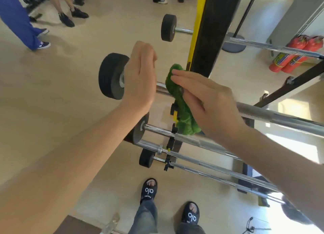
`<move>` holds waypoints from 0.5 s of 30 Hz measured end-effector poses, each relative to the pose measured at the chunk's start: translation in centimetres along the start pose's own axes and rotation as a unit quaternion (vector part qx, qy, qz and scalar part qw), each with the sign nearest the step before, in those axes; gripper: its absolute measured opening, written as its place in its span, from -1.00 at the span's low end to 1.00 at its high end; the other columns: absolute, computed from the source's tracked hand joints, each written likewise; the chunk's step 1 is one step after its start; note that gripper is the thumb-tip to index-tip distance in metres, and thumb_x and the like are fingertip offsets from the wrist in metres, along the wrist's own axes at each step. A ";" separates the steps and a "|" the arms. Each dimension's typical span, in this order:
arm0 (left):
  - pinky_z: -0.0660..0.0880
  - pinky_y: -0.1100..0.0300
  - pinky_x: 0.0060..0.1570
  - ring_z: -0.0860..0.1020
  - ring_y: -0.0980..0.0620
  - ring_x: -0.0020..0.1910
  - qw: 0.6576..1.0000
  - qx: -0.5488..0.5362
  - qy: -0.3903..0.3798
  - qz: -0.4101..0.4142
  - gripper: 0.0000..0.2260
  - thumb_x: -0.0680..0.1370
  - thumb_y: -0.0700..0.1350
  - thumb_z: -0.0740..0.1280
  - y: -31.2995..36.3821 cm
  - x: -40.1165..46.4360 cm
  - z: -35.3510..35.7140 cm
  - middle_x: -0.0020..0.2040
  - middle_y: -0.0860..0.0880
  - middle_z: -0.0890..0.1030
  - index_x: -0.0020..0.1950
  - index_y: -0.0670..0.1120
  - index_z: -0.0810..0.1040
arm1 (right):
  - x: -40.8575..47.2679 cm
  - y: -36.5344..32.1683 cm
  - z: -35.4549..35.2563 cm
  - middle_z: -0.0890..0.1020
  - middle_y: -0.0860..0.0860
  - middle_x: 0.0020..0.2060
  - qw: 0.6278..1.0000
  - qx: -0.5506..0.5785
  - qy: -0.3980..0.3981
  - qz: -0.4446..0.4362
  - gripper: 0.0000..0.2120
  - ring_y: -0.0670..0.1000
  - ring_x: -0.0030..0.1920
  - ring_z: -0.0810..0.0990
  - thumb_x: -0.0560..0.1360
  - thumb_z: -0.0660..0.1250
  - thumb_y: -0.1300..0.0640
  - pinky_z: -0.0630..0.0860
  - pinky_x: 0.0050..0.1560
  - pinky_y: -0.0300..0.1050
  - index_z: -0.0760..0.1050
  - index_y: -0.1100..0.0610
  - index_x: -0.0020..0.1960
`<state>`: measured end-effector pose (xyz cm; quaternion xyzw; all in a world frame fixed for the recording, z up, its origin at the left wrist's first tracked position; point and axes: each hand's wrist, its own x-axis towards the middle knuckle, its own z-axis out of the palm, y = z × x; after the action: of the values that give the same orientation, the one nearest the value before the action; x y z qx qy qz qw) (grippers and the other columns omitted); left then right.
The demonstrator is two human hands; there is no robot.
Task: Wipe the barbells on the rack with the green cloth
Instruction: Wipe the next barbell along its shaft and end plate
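Right hand [206,100] presses green cloth [182,107]; sandals [149,190] read "olo".

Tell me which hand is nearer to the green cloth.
Right. The right hand lies on the cloth, fingers straight, pressing it on the bar. The left hand is open just left of the cloth, near the black weight, not touching the cloth.
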<state>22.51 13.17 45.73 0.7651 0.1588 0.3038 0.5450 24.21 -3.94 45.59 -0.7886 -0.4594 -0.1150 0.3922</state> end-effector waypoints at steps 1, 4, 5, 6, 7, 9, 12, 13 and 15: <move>0.30 0.37 -0.26 0.29 0.19 -0.36 1.000 0.012 0.003 0.006 -0.78 0.66 -0.16 0.07 0.0 0.9 -1.3 -0.32 0.03 0.29 -0.19 -0.09 0.32 | 1.2 -0.8 0.8 0.58 0.13 0.29 1.000 0.005 0.024 0.004 -0.69 0.01 0.31 0.52 0.63 0.19 0.23 0.43 0.35 -0.21 0.54 0.27 0.32; 0.33 0.30 -0.21 0.34 0.17 -0.29 0.991 0.118 -0.008 0.059 -0.80 0.68 -0.10 0.06 -0.3 3.5 -4.6 -0.27 0.03 0.35 -0.09 -0.09 0.37 | 4.2 -2.1 2.9 0.59 0.16 0.26 0.998 0.007 0.069 0.015 -0.70 0.04 0.28 0.55 0.63 0.19 0.25 0.47 0.32 -0.21 0.54 0.29 0.31; 0.35 0.26 -0.18 0.38 0.14 -0.23 0.980 0.177 -0.013 0.090 -0.79 0.68 -0.05 0.06 -0.6 4.3 -5.4 -0.21 0.02 0.40 -0.02 -0.11 0.40 | 5.0 -2.2 3.5 0.60 0.15 0.25 0.996 0.004 0.079 0.027 -0.70 0.06 0.27 0.56 0.64 0.20 0.25 0.47 0.31 -0.21 0.54 0.28 0.31; 0.38 0.22 -0.12 0.42 0.10 -0.15 0.964 0.240 -0.011 0.116 -0.76 0.67 -0.01 0.05 -1.1 5.2 -6.0 -0.13 -0.01 0.46 0.07 -0.12 0.43 | 5.7 -2.3 4.0 0.60 0.15 0.25 0.995 -0.003 0.086 0.043 -0.71 0.06 0.26 0.57 0.64 0.20 0.24 0.47 0.30 -0.23 0.54 0.27 0.31; 0.41 0.17 -0.04 0.46 0.06 -0.06 0.944 0.302 -0.007 0.134 -0.71 0.66 0.02 0.05 -1.7 6.0 -6.5 -0.02 -0.04 0.51 0.17 -0.12 0.45 | 6.4 -2.3 4.4 0.60 0.14 0.25 0.994 -0.014 0.085 0.061 -0.70 0.05 0.26 0.57 0.64 0.20 0.22 0.45 0.29 -0.27 0.53 0.26 0.31; 0.44 0.07 0.05 0.50 -0.04 0.08 0.907 0.401 -0.017 0.130 -0.66 0.67 0.04 0.03 -3.1 7.2 -7.1 0.16 -0.09 0.54 0.30 -0.08 0.44 | 7.8 -2.3 5.6 0.59 0.12 0.25 0.993 -0.054 0.022 0.106 -0.70 0.05 0.24 0.57 0.64 0.22 0.18 0.41 0.27 -0.29 0.50 0.23 0.33; 0.51 -0.02 -0.06 0.58 -0.17 -0.08 0.902 0.413 -0.104 0.066 -0.60 0.69 0.04 -0.02 -4.7 7.7 -7.1 -0.03 -0.17 0.60 0.09 -0.16 0.52 | 9.6 -2.0 7.6 0.57 0.09 0.09 0.940 -0.183 -0.201 0.208 -0.76 0.09 0.07 0.59 0.62 0.25 0.17 0.53 0.13 -0.04 0.46 0.16 0.27; 0.52 0.00 -0.11 0.58 -0.16 -0.15 0.911 0.395 -0.113 0.041 -0.55 0.69 0.06 -0.04 -4.8 7.8 -7.1 -0.12 -0.15 0.61 0.00 -0.16 0.55 | 10.0 -2.0 8.3 0.55 0.07 -0.02 0.916 -0.221 -0.246 0.230 -0.80 0.09 -0.04 0.58 0.62 0.22 0.16 0.54 -0.03 -0.01 0.46 0.16 0.21; 0.52 0.04 -0.15 0.57 -0.15 -0.20 0.916 0.386 -0.104 0.034 -0.49 0.67 0.10 -0.08 -5.1 8.0 -7.2 -0.20 -0.11 0.61 -0.09 -0.12 0.58 | 10.4 -2.1 9.1 0.46 0.04 -0.22 0.889 -0.259 -0.277 0.256 -0.90 0.05 -0.27 0.48 0.62 0.18 0.13 0.38 -0.28 -0.05 0.40 0.15 0.09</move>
<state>24.47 24.85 44.88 0.9481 0.1799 0.1564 0.2102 26.63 9.84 46.25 -0.9523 -0.2855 0.0974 0.0468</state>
